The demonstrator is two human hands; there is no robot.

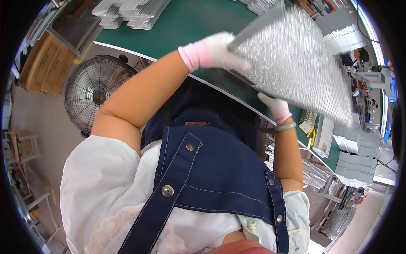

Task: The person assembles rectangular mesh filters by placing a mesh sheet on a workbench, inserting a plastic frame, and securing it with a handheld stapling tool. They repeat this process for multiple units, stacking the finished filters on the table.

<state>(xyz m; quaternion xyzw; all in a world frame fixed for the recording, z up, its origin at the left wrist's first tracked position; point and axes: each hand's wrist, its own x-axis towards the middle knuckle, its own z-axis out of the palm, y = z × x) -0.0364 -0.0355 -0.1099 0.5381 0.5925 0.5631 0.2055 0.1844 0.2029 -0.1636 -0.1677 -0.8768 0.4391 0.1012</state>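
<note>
fan: round wire-guard floor fan (94,94) at far left on the floor, well apart from both hands.
left hand: white-gloved left hand (218,53) with pink cuff, fingers closed over the upper-left edge of the mesh panel, thumb side toward the grey frame strip.
panel: large silvery ribbed mesh panel (296,63), held tilted in the air above the green table (186,25); long axis runs from upper left down to lower right.
right hand: white-gloved right hand (275,106) under the panel's lower edge, fingers curled up against it from below; green bangle on that wrist.
relation: panel lies up and to the right of both hands; left hand grips high, right hand supports low, both touching.
stacks: more mesh sheets (131,12) piled at the table's far left end.
</note>
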